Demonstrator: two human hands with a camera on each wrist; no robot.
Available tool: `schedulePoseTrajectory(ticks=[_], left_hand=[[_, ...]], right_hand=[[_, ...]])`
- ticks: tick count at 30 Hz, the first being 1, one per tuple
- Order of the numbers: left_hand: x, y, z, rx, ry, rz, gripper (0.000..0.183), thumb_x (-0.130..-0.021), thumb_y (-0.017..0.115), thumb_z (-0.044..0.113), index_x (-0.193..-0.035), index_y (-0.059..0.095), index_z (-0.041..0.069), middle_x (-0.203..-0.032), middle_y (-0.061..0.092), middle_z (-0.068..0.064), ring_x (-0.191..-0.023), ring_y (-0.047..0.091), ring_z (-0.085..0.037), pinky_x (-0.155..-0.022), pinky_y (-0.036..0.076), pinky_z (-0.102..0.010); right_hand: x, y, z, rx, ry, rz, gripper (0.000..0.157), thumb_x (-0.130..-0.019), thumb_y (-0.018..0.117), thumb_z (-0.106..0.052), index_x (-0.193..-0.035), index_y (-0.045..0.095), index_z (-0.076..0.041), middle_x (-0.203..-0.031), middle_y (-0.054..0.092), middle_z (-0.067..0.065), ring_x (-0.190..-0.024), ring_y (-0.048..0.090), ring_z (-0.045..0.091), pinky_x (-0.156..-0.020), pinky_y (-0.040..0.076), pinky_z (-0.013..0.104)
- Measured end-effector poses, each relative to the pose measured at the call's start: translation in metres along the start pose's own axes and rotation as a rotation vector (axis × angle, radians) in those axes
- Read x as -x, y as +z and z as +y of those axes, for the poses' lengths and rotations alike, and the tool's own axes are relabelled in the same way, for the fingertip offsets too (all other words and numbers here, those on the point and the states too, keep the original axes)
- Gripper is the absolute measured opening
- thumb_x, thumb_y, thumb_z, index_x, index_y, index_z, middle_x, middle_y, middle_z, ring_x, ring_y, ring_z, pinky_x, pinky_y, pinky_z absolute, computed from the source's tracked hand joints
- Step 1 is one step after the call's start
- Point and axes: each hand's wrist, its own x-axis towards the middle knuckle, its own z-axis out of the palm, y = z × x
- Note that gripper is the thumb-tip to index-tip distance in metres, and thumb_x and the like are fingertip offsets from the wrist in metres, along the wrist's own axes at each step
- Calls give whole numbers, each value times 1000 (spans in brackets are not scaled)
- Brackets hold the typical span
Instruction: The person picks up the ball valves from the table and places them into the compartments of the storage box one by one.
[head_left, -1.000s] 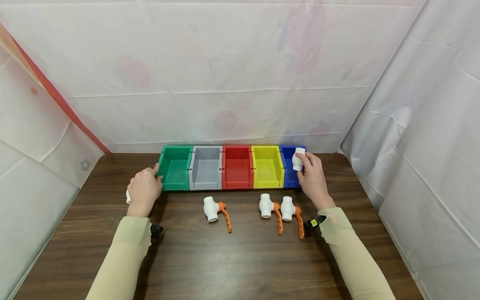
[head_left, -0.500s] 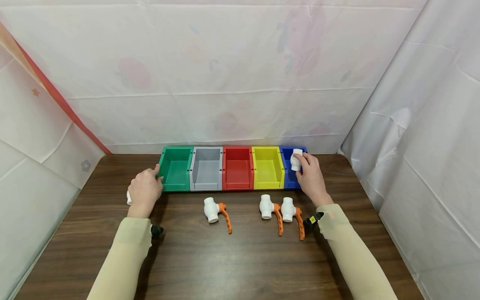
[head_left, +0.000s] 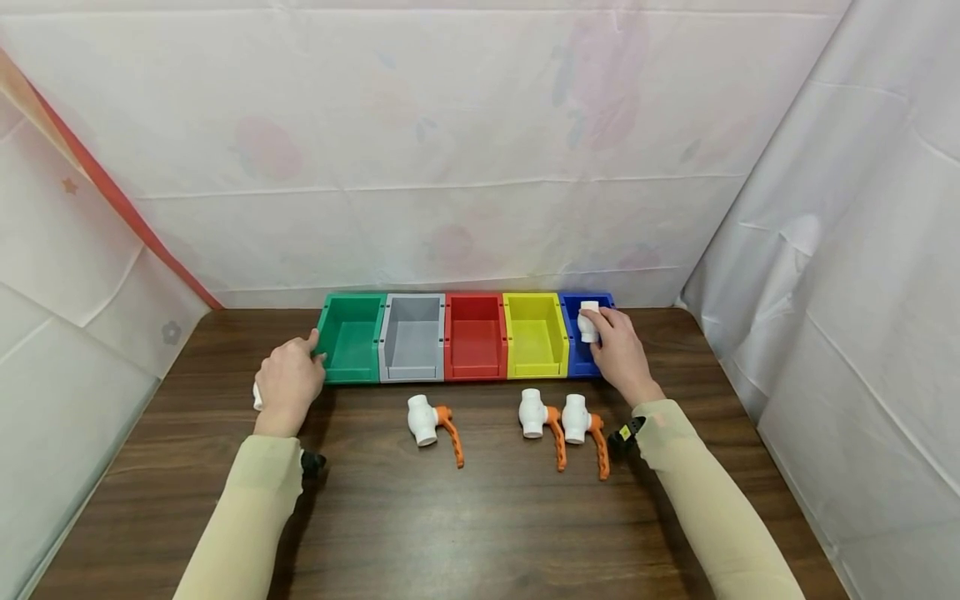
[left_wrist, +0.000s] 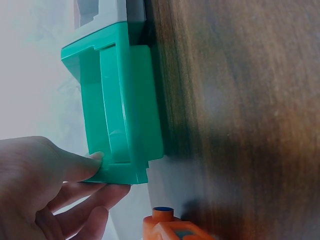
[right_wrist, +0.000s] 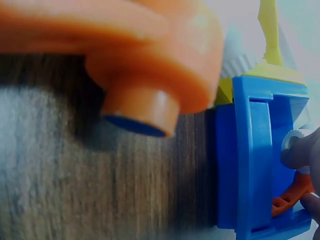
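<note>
My left hand (head_left: 290, 377) pinches the side wall of the green bin (left_wrist: 137, 110), thumb over the inner side and fingers outside. Beside that hand lies a ball valve, its white end (head_left: 257, 396) mostly hidden in the head view and its orange handle (left_wrist: 164, 227) showing in the left wrist view. In my right hand (head_left: 624, 354) is another white ball valve (head_left: 588, 323), held between thumb and fingers inside the blue bin (right_wrist: 242, 160). Its orange handle (right_wrist: 295, 194) reaches down within the bin walls.
Between the outer bins stand a grey bin (head_left: 412, 372), a red bin (head_left: 476, 371) and a yellow bin (head_left: 537, 368). Three ball valves lie in front: one left of centre (head_left: 422, 419), one farther right (head_left: 532, 413), and one beside it (head_left: 575, 419). White cloth (head_left: 465, 150) hangs behind.
My right hand has shifted slightly left and lower with the ball valve, farther into the blue bin. The left hand keeps its place at the green bin.
</note>
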Motion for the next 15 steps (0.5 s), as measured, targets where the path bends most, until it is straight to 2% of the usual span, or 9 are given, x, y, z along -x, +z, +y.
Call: schedulePoseTrajectory(ticks=[3, 9, 15], left_hand=[[0, 1, 0, -2, -5, -2, 46, -96, 63, 13, -139, 55, 3, -126, 62, -28, -72, 60, -50, -52, 48, -55], [0, 1, -2, -6, -10, 1, 46, -96, 63, 14, -140, 55, 3, -127, 62, -27, -71, 60, -48, -51, 47, -54], [0, 1, 0, 0, -7, 2, 45, -96, 63, 13, -139, 55, 2, -125, 62, -28, -72, 60, -49, -51, 47, -55]], right_hand=[[0, 1, 0, 37, 12, -39, 60, -82, 74, 6, -137, 59, -12, -136, 52, 22, -130, 44, 42, -95, 47, 58], [-5, 4, -2, 87, 42, -128, 61, -85, 73, -1, -142, 55, -16, -140, 51, 20, -133, 43, 39, -98, 46, 58], [-8, 4, -4, 107, 36, -151, 62, -85, 73, -2, -143, 56, -15, -140, 53, 22, -131, 46, 40, -97, 46, 59]])
